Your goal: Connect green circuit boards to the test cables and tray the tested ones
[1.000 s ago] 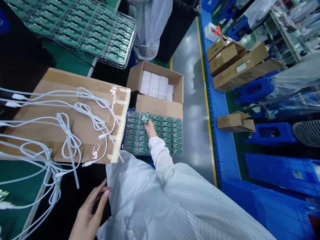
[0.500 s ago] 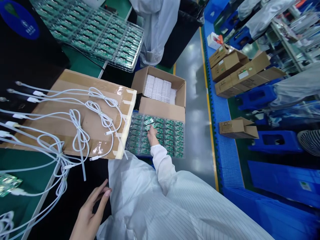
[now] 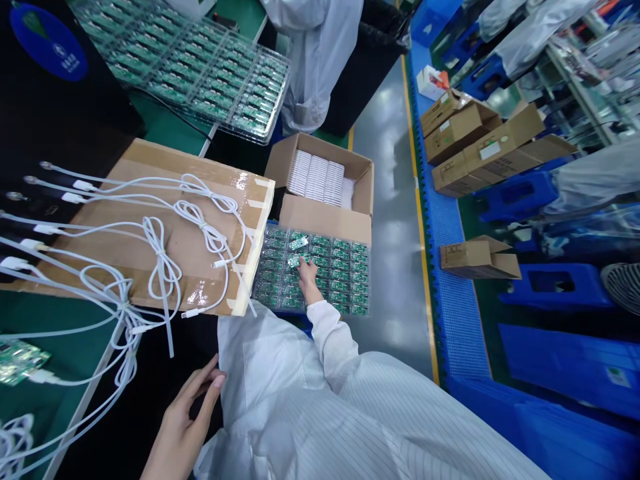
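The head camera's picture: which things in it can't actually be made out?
- Head view: how the right hand meets the circuit board at its fingertips; too small.
- Head view: the rest of the green circuit board at left; cut off by the left edge.
- Head view: small lettering on the blue label; blurred.

The right hand (image 3: pixel 308 273) reaches forward, fingers pinched; the left hand (image 3: pixel 187 413) hovers, thumb near its fingertips.
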### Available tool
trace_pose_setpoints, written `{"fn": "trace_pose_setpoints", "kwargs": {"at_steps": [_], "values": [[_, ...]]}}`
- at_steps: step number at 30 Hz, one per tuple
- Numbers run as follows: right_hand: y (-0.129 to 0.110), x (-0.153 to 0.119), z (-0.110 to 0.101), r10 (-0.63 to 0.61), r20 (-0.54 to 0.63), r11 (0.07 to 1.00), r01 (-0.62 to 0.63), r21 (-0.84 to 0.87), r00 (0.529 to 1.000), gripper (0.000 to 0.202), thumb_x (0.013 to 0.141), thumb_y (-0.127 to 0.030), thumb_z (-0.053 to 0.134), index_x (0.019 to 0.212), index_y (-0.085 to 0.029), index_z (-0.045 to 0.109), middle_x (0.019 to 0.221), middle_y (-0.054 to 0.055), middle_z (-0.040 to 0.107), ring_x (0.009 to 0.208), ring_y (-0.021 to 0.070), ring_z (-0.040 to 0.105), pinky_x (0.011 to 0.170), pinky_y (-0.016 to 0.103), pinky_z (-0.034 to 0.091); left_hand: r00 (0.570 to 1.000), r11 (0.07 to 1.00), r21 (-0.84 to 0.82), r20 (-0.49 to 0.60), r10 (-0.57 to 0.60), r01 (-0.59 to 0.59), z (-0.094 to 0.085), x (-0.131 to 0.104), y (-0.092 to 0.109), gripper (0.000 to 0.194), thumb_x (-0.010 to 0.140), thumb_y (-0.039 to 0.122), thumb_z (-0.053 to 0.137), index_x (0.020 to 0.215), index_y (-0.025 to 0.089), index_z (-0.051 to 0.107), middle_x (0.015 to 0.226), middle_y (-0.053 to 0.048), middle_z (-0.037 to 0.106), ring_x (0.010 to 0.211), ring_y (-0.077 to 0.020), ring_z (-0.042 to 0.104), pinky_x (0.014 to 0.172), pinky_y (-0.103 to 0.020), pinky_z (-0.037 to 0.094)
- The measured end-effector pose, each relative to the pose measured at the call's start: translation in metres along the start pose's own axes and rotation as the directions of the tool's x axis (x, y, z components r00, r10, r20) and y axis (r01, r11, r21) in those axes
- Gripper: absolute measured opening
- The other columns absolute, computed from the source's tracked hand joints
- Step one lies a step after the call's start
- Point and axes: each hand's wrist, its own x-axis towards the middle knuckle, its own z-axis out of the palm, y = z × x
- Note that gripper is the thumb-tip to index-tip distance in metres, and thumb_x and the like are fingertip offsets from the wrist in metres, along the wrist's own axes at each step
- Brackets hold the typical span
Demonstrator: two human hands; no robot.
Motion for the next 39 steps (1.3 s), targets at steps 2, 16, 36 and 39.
{"fn": "trace_pose_setpoints", "kwargs": {"at_steps": [2, 16, 36, 39], "values": [[0.0, 0.0, 0.003, -0.007, 0.005, 1.0, 0.007, -0.017, 1.0, 0.016, 0.086, -0.02, 0.07, 0.099, -0.013, 0.062, 0.073, -0.003, 0.062, 0.066, 0.0101, 0.057, 0.064, 0.021, 0.048, 1.0, 1.0, 0.002, 0.002, -0.002, 0.002, 0.001, 0.0, 0.001, 0.075, 0.074, 0.076, 0.067, 0.127, 0.023, 0.071, 0.135, -0.012, 0.07, 0.119, -0.033, 0.07, 0.104, -0.047, 0.057], [0.014, -0.013, -0.036, -0.27, 0.157, 0.819, 0.313, -0.481, 0.95, 0.029, 0.092, -0.033, 0.066, 0.11, -0.013, 0.055, 0.095, 0.006, 0.066, 0.081, 0.0157, 0.06, 0.078, 0.025, 0.05, 1.0, 1.0, -0.018, 0.001, -0.001, 0.001, -0.001, -0.003, -0.014, 0.073, 0.076, 0.074, 0.068, 0.128, 0.023, 0.071, 0.139, -0.011, 0.068, 0.12, -0.0313, 0.07, 0.094, -0.039, 0.062], [-0.037, 0.017, -0.032, -0.366, 0.702, -0.133, 0.712, -0.689, 0.611, 0.041, 0.108, -0.034, 0.038, 0.133, -0.011, 0.06, 0.147, 0.022, 0.055, 0.139, 0.032, 0.048, 0.112, 0.045, 0.044, 0.999, 1.0, -0.004, 0.03, -0.03, 0.031, -0.001, -0.006, -0.016, 0.076, 0.08, 0.073, 0.067, 0.138, 0.025, 0.064, 0.143, -0.009, 0.065, 0.125, -0.0298, 0.066, 0.078, -0.031, 0.065], [-0.047, 0.032, -0.025, -0.354, 0.79, -0.197, 0.786, -0.586, 0.5, 0.043, 0.105, -0.023, 0.038, 0.14, -0.012, 0.06, 0.161, 0.017, 0.043, 0.155, 0.032, 0.027, 0.125, 0.05, 0.03, 0.999, 0.999, -0.008, 0.031, -0.037, 0.037, 0.0, -0.005, -0.016, 0.077, 0.08, 0.073, 0.067, 0.139, 0.023, 0.064, 0.14, -0.011, 0.067, 0.125, -0.0302, 0.067, 0.079, -0.031, 0.065]]}}
